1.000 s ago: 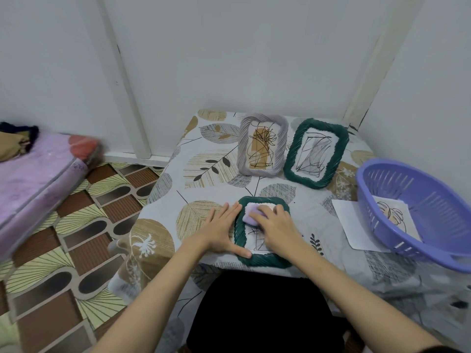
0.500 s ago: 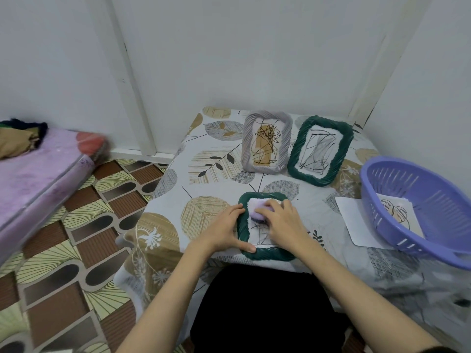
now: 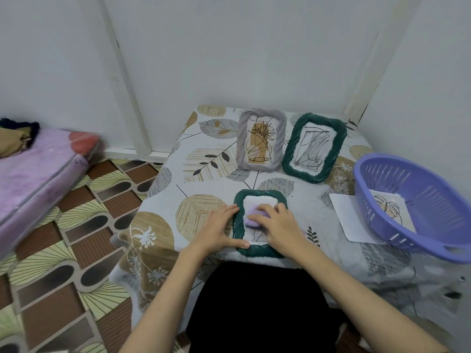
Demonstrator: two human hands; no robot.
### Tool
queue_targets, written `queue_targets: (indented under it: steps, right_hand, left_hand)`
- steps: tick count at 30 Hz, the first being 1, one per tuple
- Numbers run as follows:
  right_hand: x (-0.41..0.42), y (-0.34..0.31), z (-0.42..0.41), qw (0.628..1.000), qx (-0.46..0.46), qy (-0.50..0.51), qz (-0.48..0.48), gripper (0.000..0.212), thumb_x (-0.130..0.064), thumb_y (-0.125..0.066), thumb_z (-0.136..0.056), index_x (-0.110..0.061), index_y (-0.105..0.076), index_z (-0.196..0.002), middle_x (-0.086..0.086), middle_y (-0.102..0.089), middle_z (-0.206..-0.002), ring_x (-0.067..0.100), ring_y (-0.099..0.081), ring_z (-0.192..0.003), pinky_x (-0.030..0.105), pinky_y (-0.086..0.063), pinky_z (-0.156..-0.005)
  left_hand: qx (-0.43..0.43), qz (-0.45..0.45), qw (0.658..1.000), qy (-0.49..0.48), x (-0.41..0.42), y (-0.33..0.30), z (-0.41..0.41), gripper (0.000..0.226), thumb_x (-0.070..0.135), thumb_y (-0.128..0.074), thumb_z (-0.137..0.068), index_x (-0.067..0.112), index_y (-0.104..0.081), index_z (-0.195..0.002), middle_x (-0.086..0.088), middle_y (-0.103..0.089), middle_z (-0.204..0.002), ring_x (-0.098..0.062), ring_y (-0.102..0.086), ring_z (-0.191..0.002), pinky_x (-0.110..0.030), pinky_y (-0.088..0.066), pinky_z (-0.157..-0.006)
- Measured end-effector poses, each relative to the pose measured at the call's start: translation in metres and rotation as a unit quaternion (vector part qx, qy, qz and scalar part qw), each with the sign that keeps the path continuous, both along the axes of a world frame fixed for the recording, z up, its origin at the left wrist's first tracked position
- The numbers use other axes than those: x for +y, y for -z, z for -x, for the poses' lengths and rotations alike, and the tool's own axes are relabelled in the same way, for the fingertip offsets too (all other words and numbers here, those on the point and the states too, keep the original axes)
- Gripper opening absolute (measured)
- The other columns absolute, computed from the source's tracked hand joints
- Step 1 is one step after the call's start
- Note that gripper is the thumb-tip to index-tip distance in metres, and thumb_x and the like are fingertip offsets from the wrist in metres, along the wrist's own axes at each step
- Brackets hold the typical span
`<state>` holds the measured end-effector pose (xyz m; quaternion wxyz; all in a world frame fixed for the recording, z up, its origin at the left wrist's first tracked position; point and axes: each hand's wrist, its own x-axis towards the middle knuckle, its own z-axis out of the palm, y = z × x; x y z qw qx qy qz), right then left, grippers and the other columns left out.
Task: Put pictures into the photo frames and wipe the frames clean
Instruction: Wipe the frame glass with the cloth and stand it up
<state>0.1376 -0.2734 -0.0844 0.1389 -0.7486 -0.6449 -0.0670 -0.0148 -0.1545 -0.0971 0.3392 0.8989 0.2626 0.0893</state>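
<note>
So the small green frame [image 3: 260, 249] is lying flat at the table's [image 3: 204, 138] near edge, and the right hand [image 3: 276, 225] is pressing a lilac cloth [image 3: 251, 216] onto its glass, fingers curled over it. Left hand [image 3: 220, 229] is resting flat against the frame's left side, thumb along the bottom rim. Behind it, a grey frame [image 3: 261, 142] and a bigger green frame [image 3: 314, 147] are standing with pictures in, and a purple basket [image 3: 418, 207] is sitting off to the right on a paper sheet [image 3: 350, 217].
</note>
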Motion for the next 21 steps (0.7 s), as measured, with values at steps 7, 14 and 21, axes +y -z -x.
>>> queue_targets:
  steps: [7,14,21]
  right_hand:
    - [0.020,-0.003,-0.001,0.990,0.014,0.133,0.032,0.049,-0.006,-0.048,-0.082,-0.025,-0.049,-0.128,0.003,-0.045,-0.130,0.031,-0.039,-0.106,0.038,-0.033,-0.086]
    - [-0.012,0.011,0.003,0.998,-0.008,-0.031,-0.052,0.051,-0.003,-0.071,-0.053,-0.031,-0.064,-0.095,-0.003,-0.065,-0.103,0.024,-0.048,-0.075,0.030,-0.044,-0.055]
    - [-0.006,0.005,-0.010,0.997,-0.021,0.023,-0.070,0.039,-0.007,-0.080,-0.053,-0.028,-0.071,-0.085,-0.002,-0.067,-0.087,0.025,-0.049,-0.065,0.030,-0.045,-0.049]
  left_hand:
    - [0.043,-0.069,0.997,0.007,-0.013,0.000,0.006,0.127,0.091,-0.044,-0.033,0.027,-0.027,-0.141,0.011,-0.023,-0.152,-0.012,-0.013,-0.144,-0.044,0.000,-0.117]
    - [0.052,-0.178,0.982,-0.048,-0.031,0.006,0.006,0.119,0.088,-0.032,-0.040,0.027,-0.028,-0.141,0.019,-0.015,-0.153,-0.010,-0.007,-0.145,-0.044,0.002,-0.118]
    - [0.059,-0.200,0.976,-0.062,-0.035,0.009,0.004,0.118,0.090,-0.030,-0.043,0.026,-0.028,-0.142,0.020,-0.018,-0.152,-0.009,-0.010,-0.144,-0.045,0.002,-0.118]
